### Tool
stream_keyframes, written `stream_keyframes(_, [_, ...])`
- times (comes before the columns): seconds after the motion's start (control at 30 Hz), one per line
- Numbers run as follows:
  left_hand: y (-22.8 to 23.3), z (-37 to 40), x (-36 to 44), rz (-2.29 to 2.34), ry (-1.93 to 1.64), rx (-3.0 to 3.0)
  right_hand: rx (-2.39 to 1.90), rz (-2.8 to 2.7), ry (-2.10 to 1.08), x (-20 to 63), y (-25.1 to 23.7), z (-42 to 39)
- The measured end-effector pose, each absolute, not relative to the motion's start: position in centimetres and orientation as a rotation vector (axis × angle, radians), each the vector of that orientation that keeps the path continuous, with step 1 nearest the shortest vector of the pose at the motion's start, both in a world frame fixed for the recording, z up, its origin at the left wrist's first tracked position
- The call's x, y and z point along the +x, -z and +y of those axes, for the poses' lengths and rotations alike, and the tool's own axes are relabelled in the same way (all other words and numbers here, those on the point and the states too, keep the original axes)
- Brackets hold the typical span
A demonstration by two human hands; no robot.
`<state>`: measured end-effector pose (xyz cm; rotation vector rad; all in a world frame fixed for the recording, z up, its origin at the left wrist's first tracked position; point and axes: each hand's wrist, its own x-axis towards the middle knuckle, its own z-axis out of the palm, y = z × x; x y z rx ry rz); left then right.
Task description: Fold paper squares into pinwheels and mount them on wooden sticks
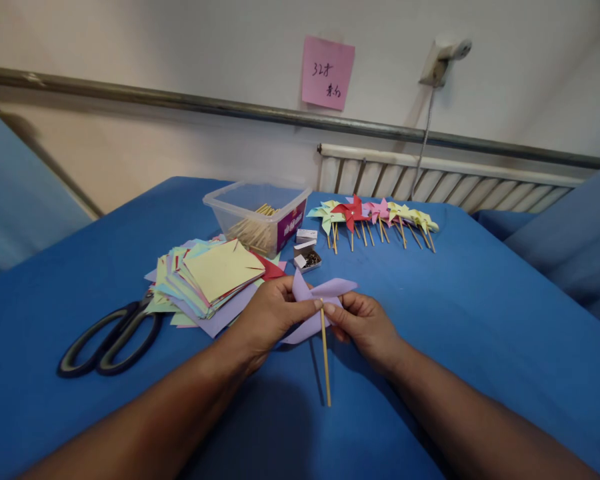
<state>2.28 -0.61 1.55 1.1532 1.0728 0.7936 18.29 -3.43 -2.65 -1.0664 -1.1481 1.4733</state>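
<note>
Between my hands is a purple paper pinwheel (pixel 336 287), raised over the blue cloth. A thin wooden stick (pixel 325 360) hangs down from its middle, its back turned toward me. My left hand (pixel 275 307) grips the pinwheel's left side, the thumb pressed at the stick's top. From the other side my right hand (pixel 363 321) pinches the paper, its thumb meeting the same spot; its other fingers are partly hidden behind the paper. Just beyond, a small open box (pixel 307 258) contains brass-coloured pins, with a white box (pixel 307 236) behind it.
A stack of coloured paper squares (pixel 223 270) lies left, with dark-handled scissors (pixel 113 337) beside it. Behind stands a clear plastic tub (pixel 220 207) of wooden sticks (pixel 255 230). Several finished pinwheels (pixel 353 213) lie in a row at the back right of the blue-covered table (pixel 480 300).
</note>
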Motion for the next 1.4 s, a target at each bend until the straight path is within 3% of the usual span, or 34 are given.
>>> stream_keyframes(1.4, [-1.61, -0.26, 1.97, 1.168, -0.665, 1.264, -1.059, -1.247, -1.532, 18.34, 2.7, -3.27])
